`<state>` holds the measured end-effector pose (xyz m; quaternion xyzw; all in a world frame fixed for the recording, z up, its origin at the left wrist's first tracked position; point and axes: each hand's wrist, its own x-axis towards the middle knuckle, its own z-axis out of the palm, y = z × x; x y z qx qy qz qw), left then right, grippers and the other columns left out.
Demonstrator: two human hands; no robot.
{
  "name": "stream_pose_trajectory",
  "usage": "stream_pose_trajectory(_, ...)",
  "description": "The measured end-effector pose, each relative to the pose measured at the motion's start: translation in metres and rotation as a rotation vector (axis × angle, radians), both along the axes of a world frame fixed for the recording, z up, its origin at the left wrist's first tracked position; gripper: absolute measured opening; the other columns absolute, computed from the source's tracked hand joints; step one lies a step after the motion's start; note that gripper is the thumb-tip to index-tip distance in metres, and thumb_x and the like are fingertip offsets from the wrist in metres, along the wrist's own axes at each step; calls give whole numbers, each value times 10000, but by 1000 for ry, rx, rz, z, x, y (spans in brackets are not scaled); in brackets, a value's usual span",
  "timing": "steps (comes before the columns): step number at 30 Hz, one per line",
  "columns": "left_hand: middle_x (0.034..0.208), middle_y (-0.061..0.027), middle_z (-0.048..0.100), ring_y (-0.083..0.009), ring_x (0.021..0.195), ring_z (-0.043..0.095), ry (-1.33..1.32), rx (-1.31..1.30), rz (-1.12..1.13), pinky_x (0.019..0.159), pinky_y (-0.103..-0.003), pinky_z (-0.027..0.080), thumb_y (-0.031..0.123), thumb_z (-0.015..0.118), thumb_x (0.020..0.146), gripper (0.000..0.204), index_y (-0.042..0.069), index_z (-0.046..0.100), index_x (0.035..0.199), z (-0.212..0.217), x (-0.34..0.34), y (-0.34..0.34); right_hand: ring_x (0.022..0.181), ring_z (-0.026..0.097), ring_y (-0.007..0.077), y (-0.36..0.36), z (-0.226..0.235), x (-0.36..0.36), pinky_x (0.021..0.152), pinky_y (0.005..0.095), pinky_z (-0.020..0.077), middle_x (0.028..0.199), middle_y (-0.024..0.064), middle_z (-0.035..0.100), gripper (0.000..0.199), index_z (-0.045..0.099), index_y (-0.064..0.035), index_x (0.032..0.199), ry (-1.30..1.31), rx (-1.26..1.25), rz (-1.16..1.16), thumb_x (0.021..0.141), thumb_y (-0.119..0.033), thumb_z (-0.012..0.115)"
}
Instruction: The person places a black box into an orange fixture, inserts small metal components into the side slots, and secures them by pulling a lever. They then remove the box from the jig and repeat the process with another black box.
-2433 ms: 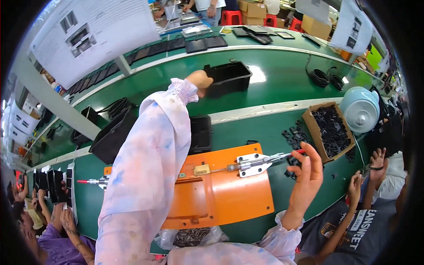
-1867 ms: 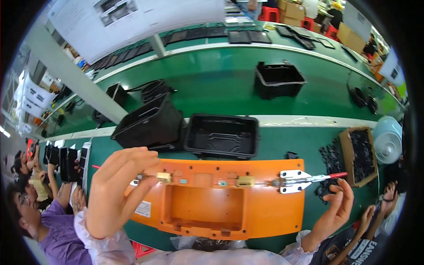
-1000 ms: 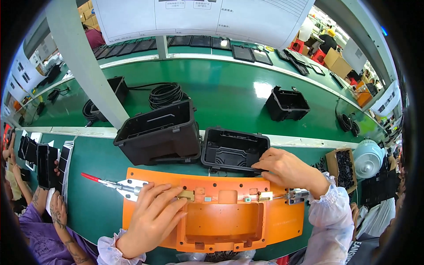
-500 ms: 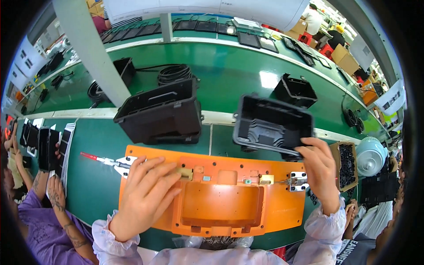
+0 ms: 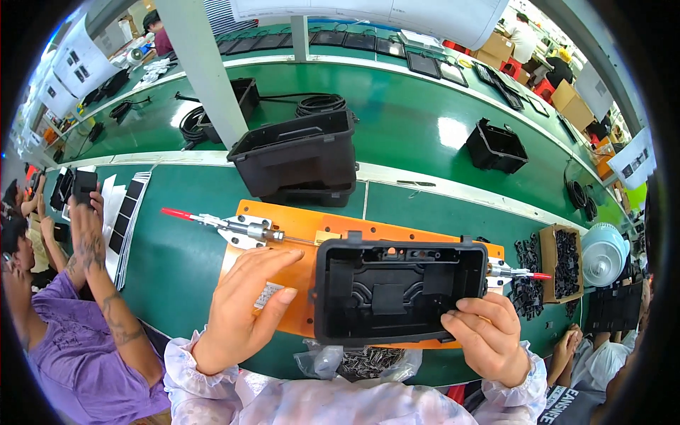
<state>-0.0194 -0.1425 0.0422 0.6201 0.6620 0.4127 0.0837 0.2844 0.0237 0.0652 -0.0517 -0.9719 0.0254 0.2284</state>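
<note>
My right hand [image 5: 489, 333] grips a black plastic box [image 5: 386, 297] by its lower right corner, thumb over the rim. The box's open side faces up, showing its ribbed inside, and it covers most of an orange fixture plate [image 5: 283, 211]. My left hand [image 5: 241, 308] is beside the box's left wall, fingers stretched and thumb apart, holding nothing I can see. Between that thumb and fingers shows a small white printed label [image 5: 268, 294]; what it is stuck to is unclear. Toggle clamps with red handles sit on the plate's left [image 5: 248, 228] and right [image 5: 499, 271] ends.
Stacked black boxes [image 5: 297, 159] stand behind the plate; another box [image 5: 496, 145] sits farther right. A carton of small black parts [image 5: 567, 262] is beside a pale blue fan [image 5: 604, 253]. A bag of screws [image 5: 372, 361] lies nearest me. A person in purple [image 5: 92, 340] works at left.
My right hand has brought the black box down and toward me, from behind the fixture to over it. My left hand has stayed near the plate's left part, its thumb now spread.
</note>
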Motion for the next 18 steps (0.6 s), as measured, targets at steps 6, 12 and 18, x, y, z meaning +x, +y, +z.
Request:
stream_pose_trajectory(6,1288,-204,653,-372,1173,637,-176,11,-38,1023,-434,480,98,667,942,439,-31,559,1348,3,5,-6,1001,657,251,-8,3,0,816,390,526,906,83,721,360,730,0,1040,37,-82,-8,684,-50,746)
stream_pose_trajectory(12,1374,-208,594,-357,1283,569,-100,77,-101,1061,-428,452,188,756,905,548,-17,550,1370,11,0,-12,978,655,260,-16,14,-2,748,379,528,891,97,702,377,724,26,1045,60,-109,-15,670,-11,721)
stream_pose_trajectory(18,1444,-130,532,-434,1355,471,405,55,-304,1053,-500,463,187,877,702,629,116,656,1287,9,17,-4,970,650,262,-30,-4,-2,752,376,541,901,90,678,438,711,37,1072,52,-54,-62,645,-57,686)
